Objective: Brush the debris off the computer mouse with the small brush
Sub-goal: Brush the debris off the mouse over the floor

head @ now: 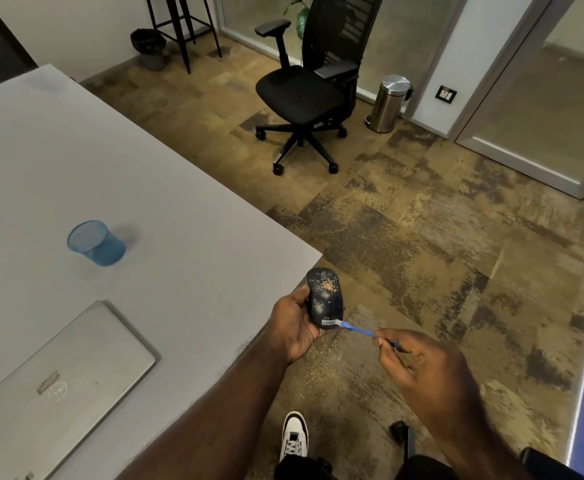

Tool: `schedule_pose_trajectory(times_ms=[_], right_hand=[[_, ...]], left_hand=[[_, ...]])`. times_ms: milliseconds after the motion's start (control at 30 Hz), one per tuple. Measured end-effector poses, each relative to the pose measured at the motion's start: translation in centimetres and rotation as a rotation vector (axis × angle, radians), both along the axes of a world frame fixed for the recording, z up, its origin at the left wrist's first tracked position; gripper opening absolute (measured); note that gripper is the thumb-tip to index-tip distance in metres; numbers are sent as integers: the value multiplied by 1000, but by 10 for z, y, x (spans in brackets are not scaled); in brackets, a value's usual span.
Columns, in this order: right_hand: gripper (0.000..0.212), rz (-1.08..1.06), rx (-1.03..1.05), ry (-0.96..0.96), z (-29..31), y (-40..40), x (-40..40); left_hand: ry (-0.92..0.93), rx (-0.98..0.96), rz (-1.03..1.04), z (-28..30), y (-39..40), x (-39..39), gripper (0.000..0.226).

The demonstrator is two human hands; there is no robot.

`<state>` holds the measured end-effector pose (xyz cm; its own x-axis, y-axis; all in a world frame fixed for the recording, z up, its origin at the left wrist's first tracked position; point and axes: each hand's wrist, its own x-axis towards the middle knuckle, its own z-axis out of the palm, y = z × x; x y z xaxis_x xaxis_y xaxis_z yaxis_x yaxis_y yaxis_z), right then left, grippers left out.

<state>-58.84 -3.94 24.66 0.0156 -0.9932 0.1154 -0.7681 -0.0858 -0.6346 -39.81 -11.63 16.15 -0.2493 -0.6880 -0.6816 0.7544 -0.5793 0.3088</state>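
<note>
A dark computer mouse [324, 299] with a patch of tan crumbs on its back is held out past the table's corner, over the floor. My left hand [295, 327] grips it from the left side. My right hand [422, 367] pinches a small blue brush [358, 330] by its handle. The brush tip touches the mouse's near end, by the grey label. The rear of the handle is hidden in my fingers.
A grey table [110, 188] fills the left, with a blue mesh cup [96, 243] and a closed silver laptop [58, 379] on it. A black office chair [306, 88] and a steel bin [389, 102] stand farther back on the carpet. My shoe [294, 436] shows below.
</note>
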Motion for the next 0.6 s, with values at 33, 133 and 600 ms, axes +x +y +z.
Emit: schedule_pose_trajectory(times_ms=[33,133,600], right_hand=[[17,-11,-18,-26,-1,0,-2],[21,0,-50,-118,-4,-2,-3],[22,182,-107,46,-6,-6,4]], left_hand=[[3,2,1,0,0,0,46],[19,14,19,-1,-1,-2,46],[56,-11,-5,5,-11,-5,48]])
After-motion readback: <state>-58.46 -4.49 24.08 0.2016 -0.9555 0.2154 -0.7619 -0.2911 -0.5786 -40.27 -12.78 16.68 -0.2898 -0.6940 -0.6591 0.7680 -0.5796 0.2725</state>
